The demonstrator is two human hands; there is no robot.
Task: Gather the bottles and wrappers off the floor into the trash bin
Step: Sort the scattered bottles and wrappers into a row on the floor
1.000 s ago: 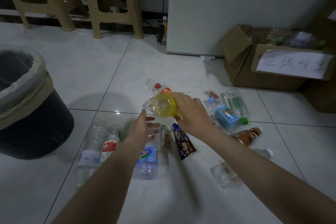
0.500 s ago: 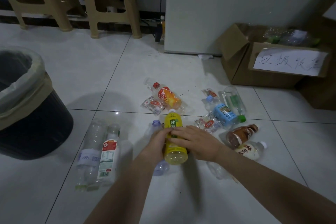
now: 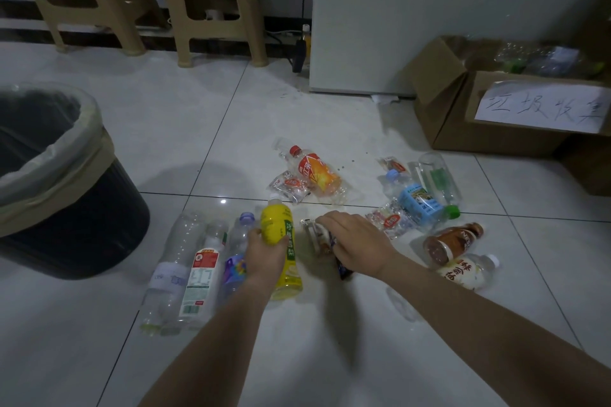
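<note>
My left hand (image 3: 267,251) grips a yellow bottle (image 3: 281,241) around its middle, just above the floor. My right hand (image 3: 355,241) reaches down onto a dark snack wrapper (image 3: 342,269) and a clear wrapper (image 3: 312,233), fingers curled over them. Left of the yellow bottle lie three clear bottles (image 3: 198,274) side by side. An orange bottle (image 3: 317,172) and a small wrapper (image 3: 287,185) lie farther off. A blue-labelled bottle (image 3: 418,203), a brown bottle (image 3: 453,239) and a pale bottle (image 3: 466,273) lie to the right. The black trash bin (image 3: 66,208), lined with a bag, stands at the left.
A cardboard box (image 3: 496,116) with a paper label holds more bottles at the right rear. A white cabinet (image 3: 429,10) stands behind the litter. Beige plastic stools (image 3: 198,10) stand along the back wall. The floor is white tile.
The yellow bottle passed from my right hand into my left hand. My right hand let go of it and moved right, down onto the wrappers.
</note>
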